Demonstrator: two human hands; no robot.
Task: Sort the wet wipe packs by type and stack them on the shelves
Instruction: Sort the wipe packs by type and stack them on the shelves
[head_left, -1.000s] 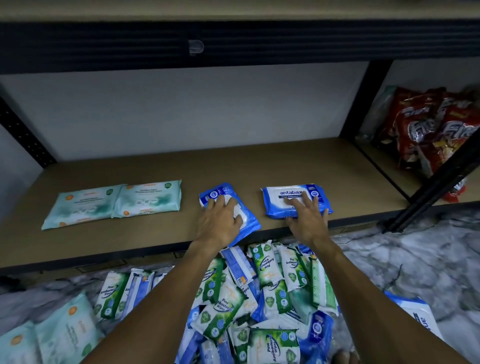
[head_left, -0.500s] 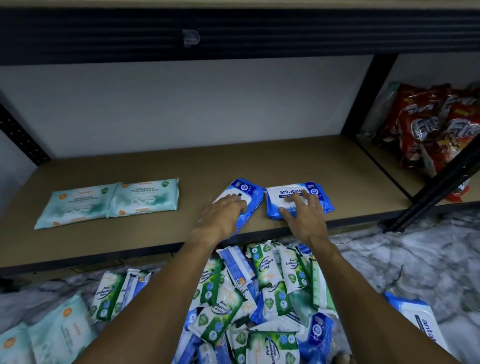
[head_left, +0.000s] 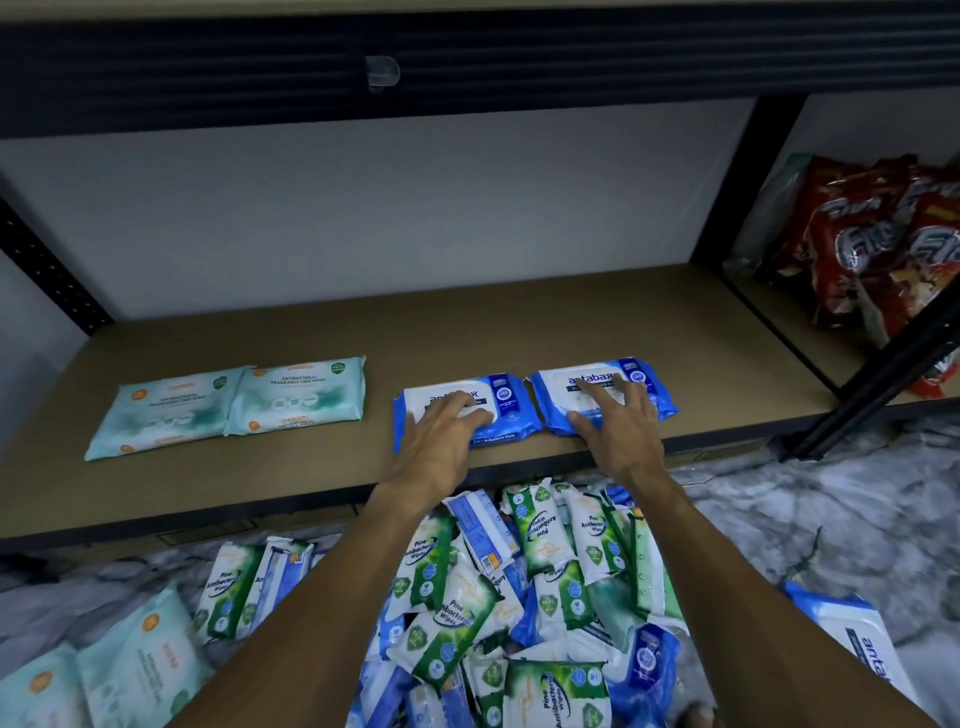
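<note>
Two blue and white wipe packs lie side by side near the front of the wooden shelf (head_left: 519, 322). My left hand (head_left: 441, 436) rests flat on the left blue pack (head_left: 506, 402), fingers spread. My right hand (head_left: 621, 423) rests with spread fingers on the right blue pack (head_left: 649, 387). Two pale teal packs (head_left: 228, 402) lie side by side further left on the same shelf. A heap of green and blue packs (head_left: 519, 597) covers the floor below my forearms.
Red snack bags (head_left: 883, 249) fill the neighbouring shelf bay on the right, behind a black upright (head_left: 737, 182). More teal packs (head_left: 104, 670) lie on the marble floor at lower left, and a large blue pack (head_left: 857, 649) at lower right. A dark shelf beam (head_left: 467, 62) hangs overhead.
My left hand has turned the left blue pack from slanted to straight, so it now lies square beside the right pack. My right hand stayed on the right pack.
</note>
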